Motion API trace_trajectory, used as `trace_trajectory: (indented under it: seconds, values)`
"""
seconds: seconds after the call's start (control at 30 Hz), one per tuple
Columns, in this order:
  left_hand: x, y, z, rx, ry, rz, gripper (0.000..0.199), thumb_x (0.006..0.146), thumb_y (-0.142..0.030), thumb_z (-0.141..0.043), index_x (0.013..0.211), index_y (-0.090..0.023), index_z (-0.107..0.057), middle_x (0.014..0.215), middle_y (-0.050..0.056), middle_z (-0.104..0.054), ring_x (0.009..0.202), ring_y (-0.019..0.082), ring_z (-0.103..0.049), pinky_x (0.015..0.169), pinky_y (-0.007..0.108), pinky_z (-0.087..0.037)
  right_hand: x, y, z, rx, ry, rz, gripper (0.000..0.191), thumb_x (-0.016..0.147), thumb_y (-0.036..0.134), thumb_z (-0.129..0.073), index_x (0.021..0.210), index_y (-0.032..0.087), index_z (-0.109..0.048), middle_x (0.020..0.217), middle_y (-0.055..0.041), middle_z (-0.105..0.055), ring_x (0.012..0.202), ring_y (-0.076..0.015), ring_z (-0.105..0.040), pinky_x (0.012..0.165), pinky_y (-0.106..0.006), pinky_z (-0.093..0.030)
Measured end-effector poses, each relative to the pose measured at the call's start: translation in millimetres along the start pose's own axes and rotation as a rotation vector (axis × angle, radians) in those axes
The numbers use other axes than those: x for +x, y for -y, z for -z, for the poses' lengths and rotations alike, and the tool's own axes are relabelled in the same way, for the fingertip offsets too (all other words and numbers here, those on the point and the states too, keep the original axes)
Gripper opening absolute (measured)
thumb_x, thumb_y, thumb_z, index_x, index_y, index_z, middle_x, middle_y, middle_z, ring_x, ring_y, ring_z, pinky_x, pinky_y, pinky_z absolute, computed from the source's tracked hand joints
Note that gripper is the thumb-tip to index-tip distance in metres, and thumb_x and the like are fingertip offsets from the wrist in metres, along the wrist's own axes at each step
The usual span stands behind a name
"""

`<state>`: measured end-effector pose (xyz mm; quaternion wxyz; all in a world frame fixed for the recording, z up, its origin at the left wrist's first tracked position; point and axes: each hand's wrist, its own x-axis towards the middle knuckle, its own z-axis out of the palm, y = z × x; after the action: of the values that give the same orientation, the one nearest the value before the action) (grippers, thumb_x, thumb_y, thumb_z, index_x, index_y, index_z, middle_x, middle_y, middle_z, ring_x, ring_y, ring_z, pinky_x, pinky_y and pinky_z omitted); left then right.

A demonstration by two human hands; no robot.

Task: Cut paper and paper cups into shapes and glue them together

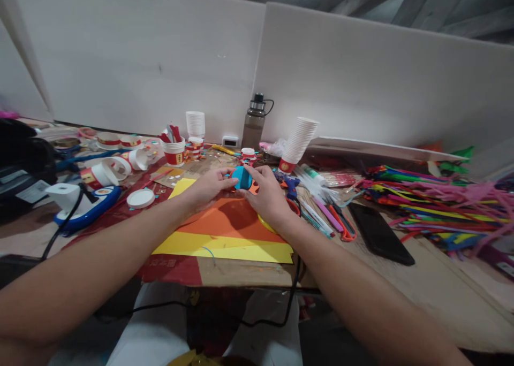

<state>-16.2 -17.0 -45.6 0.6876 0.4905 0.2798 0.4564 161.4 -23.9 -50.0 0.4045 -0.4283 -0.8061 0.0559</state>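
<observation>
My left hand point(211, 187) and my right hand point(268, 195) meet above the middle of the table, fingers closed on a small rounded blue piece point(242, 177) from its two sides. Orange bits show at its edges, partly covered by my fingers; what exactly it is I cannot make out. Beneath my hands lie orange sheets point(225, 224) on top of yellow sheets point(241, 249). A blue glue gun point(290, 185) rests just right of my right hand, its black cable running down off the table's front edge.
Paper cups point(299, 138) stand stacked behind, near a grey bottle point(254, 122). Markers and scissors point(345, 224), a black phone point(379, 232) and colourful pipe cleaners point(441, 200) lie at right. Leftward are a white lid point(140, 198), a blue power strip point(90, 208) and tipped cups point(100, 174).
</observation>
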Motion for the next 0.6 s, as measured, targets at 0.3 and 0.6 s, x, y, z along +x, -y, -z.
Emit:
trace_trajectory:
  seconds: [0.3, 0.6]
  values:
    - [-0.3, -0.6, -7.0, -0.041, -0.055, -0.038, 0.032, 0.074, -0.010, -0.071, 0.106, -0.011, -0.068, 0.092, 0.008, -0.073, 0.074, 0.014, -0.069, 0.072, 0.027, -0.061, 0.3, 0.4, 2.7, -0.069, 0.017, 0.018, 0.063, 0.080, 0.023, -0.072, 0.140, 0.025, -0.053, 0.116, -0.0120, -0.057, 0.109, -0.0276, -0.056, 0.093, -0.045, -0.049]
    - [0.8, -2.8, -4.6, -0.005, -0.081, -0.089, 0.032, 0.078, -0.011, -0.067, 0.110, -0.011, -0.065, 0.104, 0.012, -0.072, 0.083, 0.017, -0.070, 0.076, 0.032, -0.060, 6.6, -7.0, -2.3, 0.457, 0.000, -0.224, 0.034, 0.087, 0.037, -0.060, 0.116, 0.021, -0.064, 0.114, -0.0080, -0.066, 0.092, -0.0192, -0.064, 0.081, -0.035, -0.053]
